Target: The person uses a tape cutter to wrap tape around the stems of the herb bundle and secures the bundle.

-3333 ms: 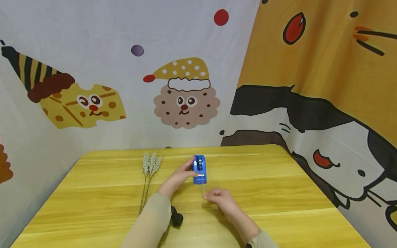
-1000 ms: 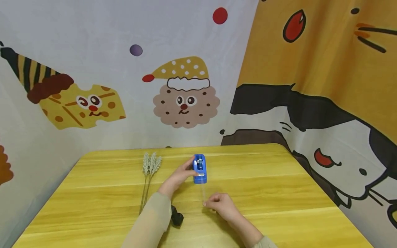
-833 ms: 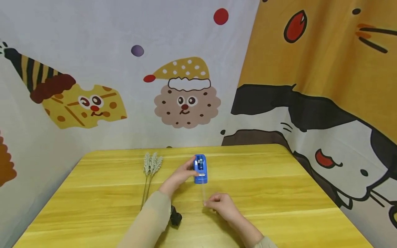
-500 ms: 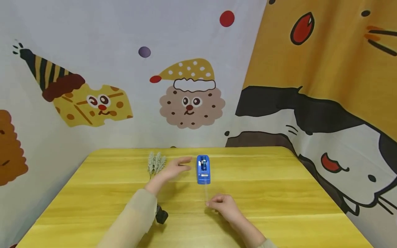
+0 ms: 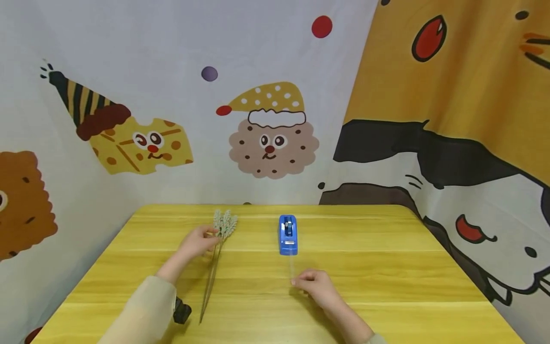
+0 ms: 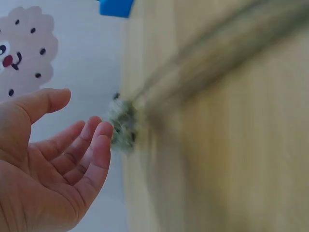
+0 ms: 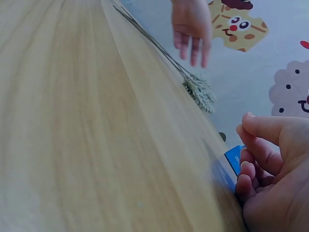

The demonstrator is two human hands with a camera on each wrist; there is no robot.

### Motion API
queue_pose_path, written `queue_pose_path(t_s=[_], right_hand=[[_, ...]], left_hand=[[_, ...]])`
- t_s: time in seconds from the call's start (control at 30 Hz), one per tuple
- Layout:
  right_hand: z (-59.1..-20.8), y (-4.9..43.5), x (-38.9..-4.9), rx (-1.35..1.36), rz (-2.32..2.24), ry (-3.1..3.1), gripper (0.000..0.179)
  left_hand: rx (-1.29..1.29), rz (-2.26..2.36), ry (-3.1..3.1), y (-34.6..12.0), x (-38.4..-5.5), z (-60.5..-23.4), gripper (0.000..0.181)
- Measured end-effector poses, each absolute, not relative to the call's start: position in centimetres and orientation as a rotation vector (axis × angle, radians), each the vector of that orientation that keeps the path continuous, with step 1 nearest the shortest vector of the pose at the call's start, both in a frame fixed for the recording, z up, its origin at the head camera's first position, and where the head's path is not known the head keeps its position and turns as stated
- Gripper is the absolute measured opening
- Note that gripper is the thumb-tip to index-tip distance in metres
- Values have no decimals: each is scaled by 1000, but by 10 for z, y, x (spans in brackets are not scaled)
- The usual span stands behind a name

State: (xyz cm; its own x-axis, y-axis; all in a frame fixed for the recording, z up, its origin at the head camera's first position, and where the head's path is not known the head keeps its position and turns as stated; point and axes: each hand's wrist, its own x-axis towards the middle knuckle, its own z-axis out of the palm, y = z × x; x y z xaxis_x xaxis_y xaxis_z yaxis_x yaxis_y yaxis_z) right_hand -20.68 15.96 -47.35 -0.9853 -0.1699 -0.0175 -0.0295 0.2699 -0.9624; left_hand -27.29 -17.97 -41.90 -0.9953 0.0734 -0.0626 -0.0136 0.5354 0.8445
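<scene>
A blue tape dispenser [image 5: 288, 241] stands on the wooden table, a clear tape strip [image 5: 292, 267] drawn out from its front. My right hand [image 5: 319, 288] pinches the free end of that strip between thumb and forefinger. To the left lie dried flower stems [image 5: 212, 279] with pale grey-green heads [image 5: 225, 224]. Close beside the heads is my left hand [image 5: 197, 242], its thumb apart from loosely bent fingers and nothing between them. In the left wrist view, the hand [image 6: 58, 159] appears just off the blurred stems. The right wrist view partly hides the dispenser [image 7: 233, 158] behind fingers.
A small black object [image 5: 182, 311] is at my left sleeve, perhaps strapped to the wrist. The yellow wood table [image 5: 365, 267] ends at a cartoon-printed cloth [image 5: 172, 95] behind and to both sides.
My left hand has let go of the tape dispenser and moved left to the dried flowers. The right hand earlier pulled the tape strip longer toward me and still pinches its end.
</scene>
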Motion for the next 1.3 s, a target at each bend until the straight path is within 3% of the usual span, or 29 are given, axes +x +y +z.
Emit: queue_pose_path(t_s=[0.47,0.83,1.13,1.3], right_hand=[[-473,159,-206,-174,-1809,2410,19],[-472,159,-206,-152,-1804,2402,20],[-472,159,-206,-151,-1800,2406,20],[-473,159,-206,-151,-1795,2415,19]], left_hand=[[-162,1440,2559,-192,-249,-439,34],[-121,1387,2511,-189,-251,-445,25],[-67,1279,2591,-185,-252,-446,47],[-42,1240,2631,-184,-252,-446,50]])
